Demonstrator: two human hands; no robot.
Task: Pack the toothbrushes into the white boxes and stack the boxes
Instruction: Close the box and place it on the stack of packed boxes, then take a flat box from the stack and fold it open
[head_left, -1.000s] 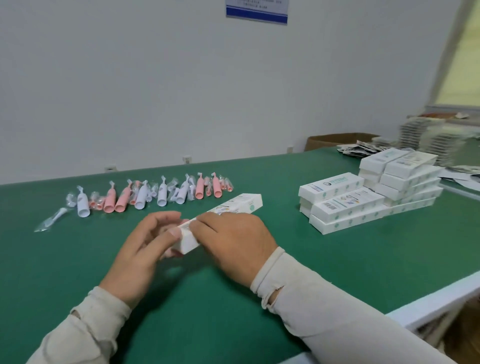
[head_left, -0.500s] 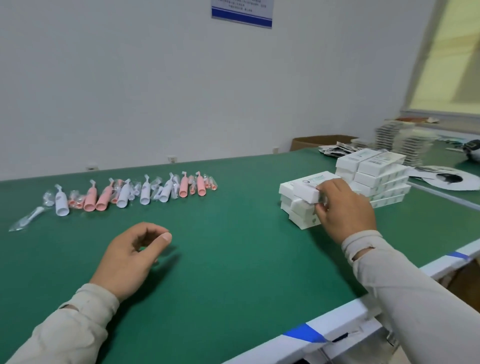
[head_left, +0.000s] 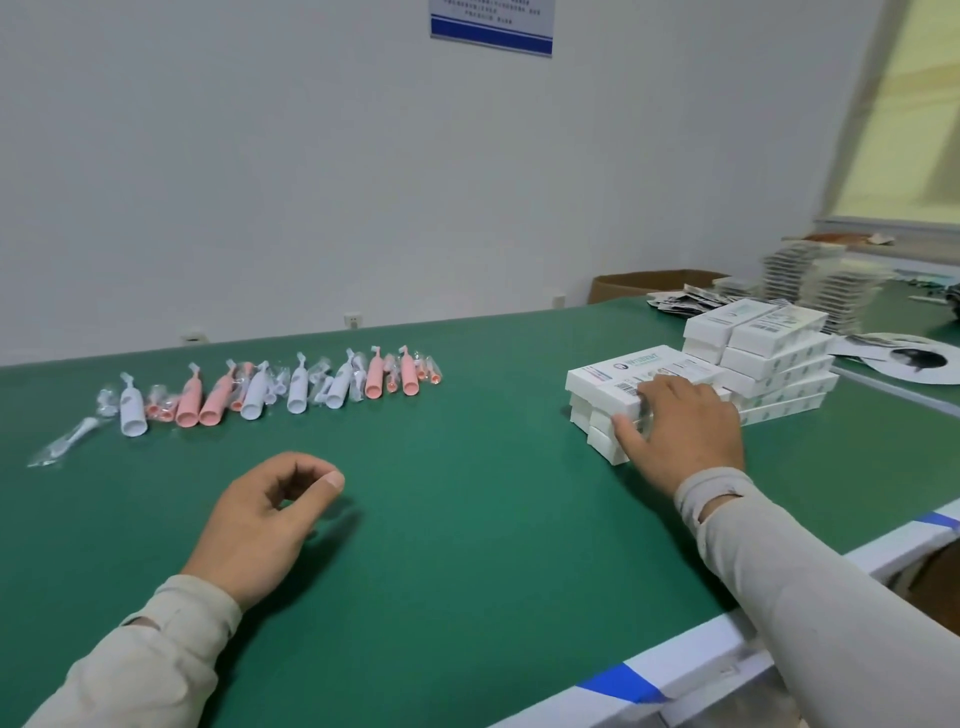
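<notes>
A row of pink and white toothbrushes (head_left: 249, 395) in clear wrappers lies at the far left of the green table (head_left: 467, 519); one wrapped brush head (head_left: 67, 441) sits apart at its left end. My right hand (head_left: 680, 431) rests on top of a white box (head_left: 618, 387) that crowns the nearer stack of white boxes (head_left: 602, 447), fingers over its lid, thumb against the stack's end. Just behind it stands a taller stack of white boxes (head_left: 769, 353). My left hand (head_left: 260, 525) lies loosely curled on the table, holding nothing.
Behind the stacks are a brown cardboard carton (head_left: 644, 283), scattered leaflets (head_left: 685, 301), piles of flat packaging (head_left: 826, 280) and a round printed sheet (head_left: 909, 358). The table's white front edge with blue tape (head_left: 618, 680) runs along the lower right.
One second ago both hands held a white box at the table's middle. My right hand carried it to the right and set it on the nearer stack; my left hand stayed behind, empty.
</notes>
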